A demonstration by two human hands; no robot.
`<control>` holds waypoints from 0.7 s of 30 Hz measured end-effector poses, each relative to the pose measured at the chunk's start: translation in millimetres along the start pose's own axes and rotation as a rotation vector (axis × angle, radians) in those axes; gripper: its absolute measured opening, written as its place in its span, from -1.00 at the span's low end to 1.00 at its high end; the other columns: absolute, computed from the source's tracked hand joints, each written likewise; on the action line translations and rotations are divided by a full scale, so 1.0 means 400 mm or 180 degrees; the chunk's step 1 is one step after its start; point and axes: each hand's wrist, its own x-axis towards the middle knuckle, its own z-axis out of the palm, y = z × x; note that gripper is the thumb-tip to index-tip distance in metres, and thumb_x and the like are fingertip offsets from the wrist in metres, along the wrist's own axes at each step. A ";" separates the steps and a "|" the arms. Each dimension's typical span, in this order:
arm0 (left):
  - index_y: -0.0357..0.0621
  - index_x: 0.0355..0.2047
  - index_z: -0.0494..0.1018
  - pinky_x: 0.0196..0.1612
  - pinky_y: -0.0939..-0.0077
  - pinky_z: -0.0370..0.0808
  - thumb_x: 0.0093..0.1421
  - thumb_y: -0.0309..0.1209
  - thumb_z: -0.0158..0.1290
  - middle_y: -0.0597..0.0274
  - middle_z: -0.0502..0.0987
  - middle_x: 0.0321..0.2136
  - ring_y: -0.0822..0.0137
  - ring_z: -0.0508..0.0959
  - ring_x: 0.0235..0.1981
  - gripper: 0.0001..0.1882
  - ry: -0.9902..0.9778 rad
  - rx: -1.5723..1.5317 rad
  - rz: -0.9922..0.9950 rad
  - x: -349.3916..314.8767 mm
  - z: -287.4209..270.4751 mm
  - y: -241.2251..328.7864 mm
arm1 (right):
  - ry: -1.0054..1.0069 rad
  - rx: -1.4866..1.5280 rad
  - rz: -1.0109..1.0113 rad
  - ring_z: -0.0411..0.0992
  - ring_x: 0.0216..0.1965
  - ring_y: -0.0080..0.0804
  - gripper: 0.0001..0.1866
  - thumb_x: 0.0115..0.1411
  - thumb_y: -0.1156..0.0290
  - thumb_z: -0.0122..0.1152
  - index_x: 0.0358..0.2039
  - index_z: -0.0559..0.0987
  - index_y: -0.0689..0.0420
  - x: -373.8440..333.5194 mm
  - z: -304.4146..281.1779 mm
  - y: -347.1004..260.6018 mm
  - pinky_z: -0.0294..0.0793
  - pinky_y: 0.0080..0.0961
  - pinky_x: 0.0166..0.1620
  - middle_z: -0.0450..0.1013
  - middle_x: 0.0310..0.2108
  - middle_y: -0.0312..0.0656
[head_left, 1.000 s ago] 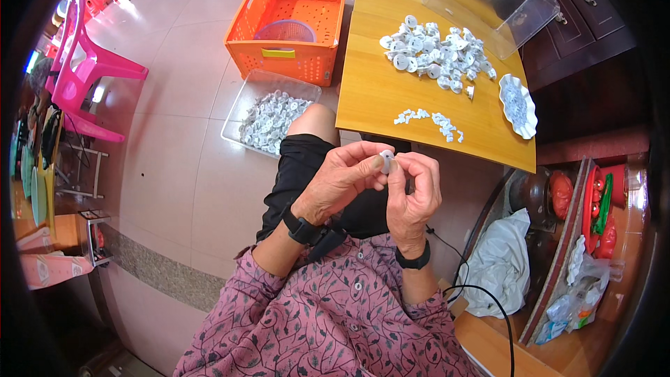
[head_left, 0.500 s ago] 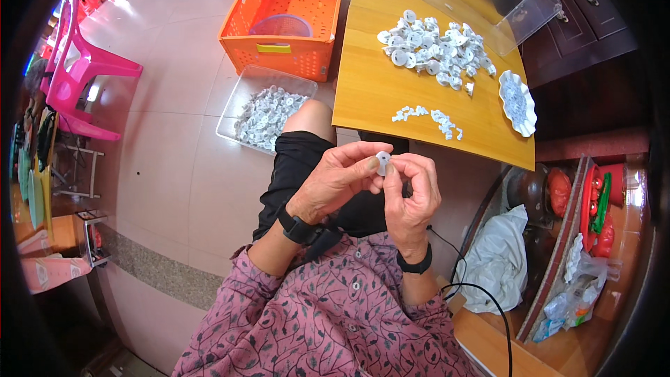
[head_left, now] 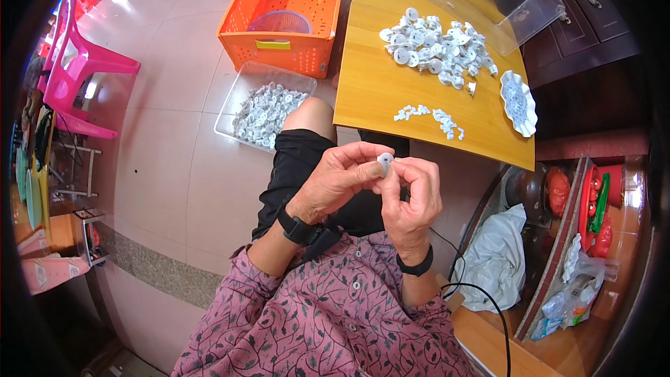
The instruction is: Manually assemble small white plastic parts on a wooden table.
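Above my lap, just off the table's near edge, both hands meet at a small white round plastic part [head_left: 384, 159] with a dark hole in its face. Thumb and fingers of my left hand [head_left: 343, 174] pinch it from the left. My right hand [head_left: 412, 192] is closed against its lower right side; whether a second small piece sits between those fingertips is hidden. On the yellow wooden table [head_left: 370, 91] lies a heap of similar white parts [head_left: 436, 49]. Nearer the edge are several tiny white pieces [head_left: 443, 122].
A white wavy-rimmed dish [head_left: 532, 108] of small clear pieces stands at the table's right edge. Left of the table, a clear bin [head_left: 227, 115] of white parts sits before an orange crate [head_left: 276, 56]. A pink chair [head_left: 84, 70] stands far left; a black cable [head_left: 499, 307] hangs at lower right.
Both hands keep their pinch on the white part, which has tilted slightly. My right fingertips have shifted a little closer in beneath it. The heap and bin look the same.
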 end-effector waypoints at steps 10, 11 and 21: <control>-0.32 0.02 0.47 -0.07 0.47 0.58 0.30 -0.44 0.12 0.15 0.58 -0.15 0.38 0.59 -0.18 -0.68 0.0149 0.0205 0.0016 -0.003 -0.004 0.009 | -0.0102 0.0465 0.0281 0.49 -0.52 -0.45 -0.87 0.14 0.66 0.26 -0.32 0.49 0.23 0.018 0.005 -0.027 0.51 -0.54 -0.46 0.45 -0.32 -0.14; -0.32 0.02 0.47 -0.12 0.49 0.59 0.29 -0.43 0.12 0.15 0.58 -0.16 0.40 0.59 -0.21 -0.68 0.0098 0.0150 0.0003 -0.002 -0.006 0.009 | -0.0128 0.0492 0.0166 0.47 -0.56 -0.54 -0.93 0.20 0.64 0.22 -0.33 0.50 0.25 0.027 0.000 -0.027 0.49 -0.61 -0.48 0.45 -0.31 -0.15; -0.32 0.01 0.48 -0.25 0.54 0.58 0.29 -0.37 0.13 0.18 0.58 -0.23 0.43 0.57 -0.35 -0.65 0.0104 0.0012 -0.0039 0.003 -0.005 0.006 | -0.0027 0.0979 0.0759 0.46 -0.43 -0.56 -0.94 0.24 0.58 0.22 -0.35 0.50 0.27 0.007 0.011 -0.002 0.46 -0.63 -0.39 0.45 -0.29 -0.17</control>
